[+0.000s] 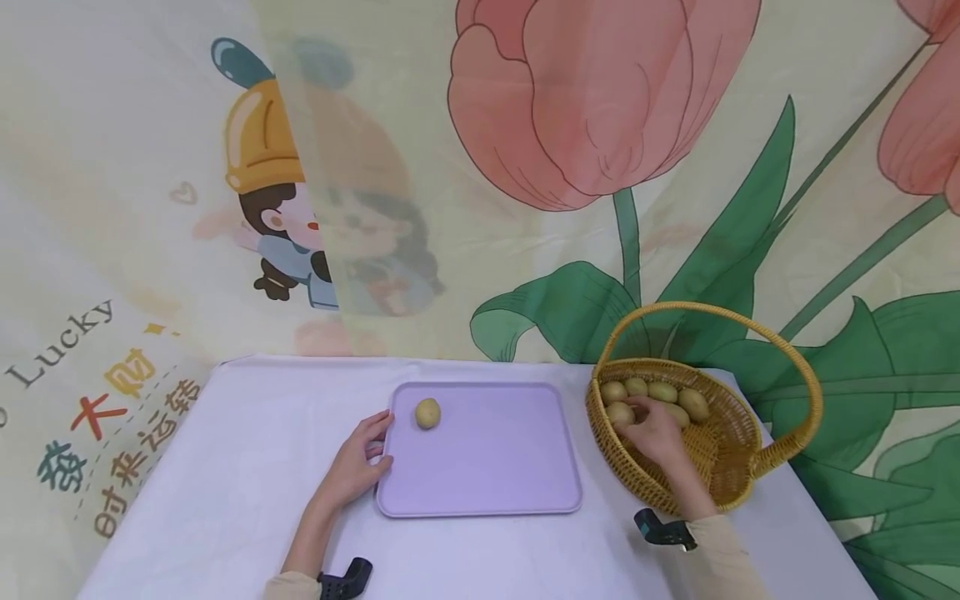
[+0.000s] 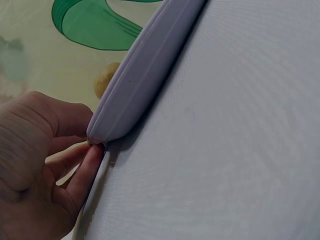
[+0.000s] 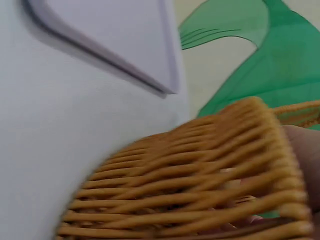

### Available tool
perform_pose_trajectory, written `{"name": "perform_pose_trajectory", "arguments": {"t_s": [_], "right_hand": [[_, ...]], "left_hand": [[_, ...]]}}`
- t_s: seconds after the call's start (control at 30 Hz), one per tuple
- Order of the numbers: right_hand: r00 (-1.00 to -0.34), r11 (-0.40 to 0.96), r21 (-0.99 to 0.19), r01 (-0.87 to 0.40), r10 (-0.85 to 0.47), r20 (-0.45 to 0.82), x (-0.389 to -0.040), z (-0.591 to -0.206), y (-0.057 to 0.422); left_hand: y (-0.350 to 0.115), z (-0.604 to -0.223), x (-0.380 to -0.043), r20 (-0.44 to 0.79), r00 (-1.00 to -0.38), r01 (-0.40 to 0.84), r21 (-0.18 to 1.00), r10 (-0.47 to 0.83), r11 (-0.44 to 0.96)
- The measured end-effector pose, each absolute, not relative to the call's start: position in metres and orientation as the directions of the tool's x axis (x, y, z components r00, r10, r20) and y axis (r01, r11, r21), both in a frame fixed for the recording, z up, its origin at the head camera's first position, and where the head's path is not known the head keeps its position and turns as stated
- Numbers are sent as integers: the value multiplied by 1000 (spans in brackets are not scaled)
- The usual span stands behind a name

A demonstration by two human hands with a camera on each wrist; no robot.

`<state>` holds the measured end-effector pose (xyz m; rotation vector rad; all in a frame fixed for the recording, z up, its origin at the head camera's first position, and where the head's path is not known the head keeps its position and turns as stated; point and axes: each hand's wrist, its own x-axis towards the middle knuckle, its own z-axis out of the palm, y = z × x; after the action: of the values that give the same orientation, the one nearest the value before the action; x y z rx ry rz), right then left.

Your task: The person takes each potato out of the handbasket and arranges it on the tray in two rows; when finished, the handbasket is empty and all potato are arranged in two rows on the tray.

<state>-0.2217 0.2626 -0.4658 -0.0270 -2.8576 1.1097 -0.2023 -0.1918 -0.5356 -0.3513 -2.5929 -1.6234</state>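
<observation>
The left hand (image 1: 351,463) pinches the edge of the purple tray (image 1: 491,454), where one potato (image 1: 427,413) sits. The right hand (image 1: 656,430), inside the basket (image 1: 729,450), has its grip around another potato (image 1: 618,413).

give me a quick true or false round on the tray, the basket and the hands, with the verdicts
1. A single potato lies on the purple tray. True.
2. The left hand touches the tray's left edge. True.
3. The wicker basket stands to the left of the tray. False: it stands to the right of it.
4. The right hand rests on the tray. False: it reaches into the basket, among the potatoes there.
5. The basket's handle arches up above its rim. True.
6. The tray's potato sits at its near right corner. False: it sits near the far left corner.
</observation>
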Motion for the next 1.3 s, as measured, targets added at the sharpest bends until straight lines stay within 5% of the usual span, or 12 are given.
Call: {"name": "perform_pose_trajectory", "arguments": {"t_s": [0.43,0.97,1.3], "right_hand": [[-996,602,-797,-46,37,85,-225,-425,222],[-988,458,-882,-111,-146,48,-259,-487,87],[-980,434,-889,-144,-189,66,-267,-500,57]], "left_hand": [[-192,-538,-202,150,-976,204,883,156,424],[-194,-536,-198,136,-980,184,887,142,423],[-192,-532,-201,132,-979,186,890,156,415]]}}
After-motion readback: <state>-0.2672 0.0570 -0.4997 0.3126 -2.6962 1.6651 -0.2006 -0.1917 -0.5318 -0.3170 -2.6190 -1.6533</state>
